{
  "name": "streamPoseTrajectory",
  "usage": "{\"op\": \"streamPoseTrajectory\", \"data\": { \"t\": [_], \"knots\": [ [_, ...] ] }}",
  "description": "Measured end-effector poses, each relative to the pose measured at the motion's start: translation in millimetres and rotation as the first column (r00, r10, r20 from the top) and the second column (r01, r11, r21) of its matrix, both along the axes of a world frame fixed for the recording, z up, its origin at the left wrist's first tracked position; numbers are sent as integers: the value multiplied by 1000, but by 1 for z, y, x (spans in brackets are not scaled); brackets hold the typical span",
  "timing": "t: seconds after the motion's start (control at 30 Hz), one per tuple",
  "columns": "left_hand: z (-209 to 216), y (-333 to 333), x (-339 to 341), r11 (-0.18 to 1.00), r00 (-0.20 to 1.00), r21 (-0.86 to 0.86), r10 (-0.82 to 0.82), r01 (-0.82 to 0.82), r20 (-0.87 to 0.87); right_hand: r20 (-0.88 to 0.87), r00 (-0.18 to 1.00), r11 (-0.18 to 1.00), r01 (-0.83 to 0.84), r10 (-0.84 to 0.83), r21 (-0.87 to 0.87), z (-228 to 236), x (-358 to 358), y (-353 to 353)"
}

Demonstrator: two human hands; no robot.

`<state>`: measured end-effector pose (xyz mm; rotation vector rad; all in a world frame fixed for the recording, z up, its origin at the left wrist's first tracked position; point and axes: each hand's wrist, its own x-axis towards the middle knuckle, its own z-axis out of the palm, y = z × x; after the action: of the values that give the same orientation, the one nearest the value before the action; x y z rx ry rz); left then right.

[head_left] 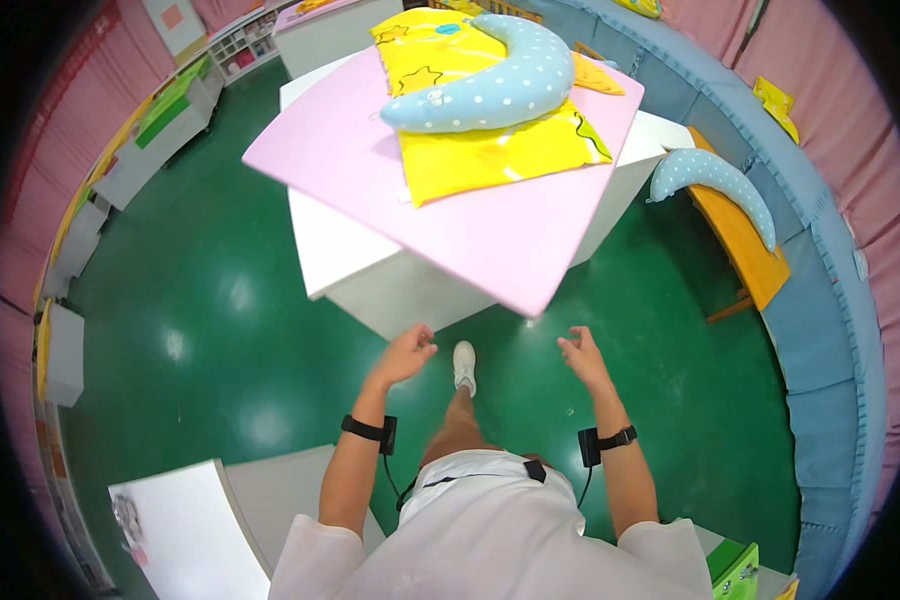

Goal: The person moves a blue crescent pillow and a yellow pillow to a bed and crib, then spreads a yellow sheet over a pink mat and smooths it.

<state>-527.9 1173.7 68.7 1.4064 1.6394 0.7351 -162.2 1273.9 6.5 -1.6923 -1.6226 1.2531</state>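
My left hand [410,355] hangs in the air in front of the white table, empty, its fingers loosely bent and apart. To the right, my right hand [583,356] is also held up with nothing in it, fingers half curled and spread. Both are nearest to the front corner of a pink tabletop [490,250], touching nothing. On that top lies a yellow patterned pillow [500,165], flat. A light-blue crescent-shaped pillow [530,80] with white dots rests across it. Part of an orange piece [598,78] shows beside them at the right.
The white table [345,240] sits under the pink top. Another dotted crescent pillow [720,180] lies on an orange bench [745,250] at the right, along blue padding [820,330]. A white tabletop [185,530] stands at lower left, a green box [735,572] at lower right.
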Motion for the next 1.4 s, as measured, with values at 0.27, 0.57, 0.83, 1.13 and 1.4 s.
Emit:
{"op": "streamPoseTrajectory", "data": {
  "t": [0.27,0.57,0.83,1.13,1.4],
  "knots": [
    [38,210,-85,997,994,79,14,-6,-106,-271,948,928,61,-170,-368,11,-66,130],
    [73,387,-139,938,973,340,139,-69,-185,-138,916,911,340,-377,-234,0,-63,208],
    [75,468,-147,938,826,338,251,-79,-505,-196,903,896,312,-383,-315,11,-63,205],
    [48,468,-160,953,838,302,159,7,-522,-148,916,891,310,-374,-331,-7,-68,199],
    [99,377,-30,944,975,272,-145,187,-167,-93,971,957,198,-222,-213,7,-55,194]
  ]
}}
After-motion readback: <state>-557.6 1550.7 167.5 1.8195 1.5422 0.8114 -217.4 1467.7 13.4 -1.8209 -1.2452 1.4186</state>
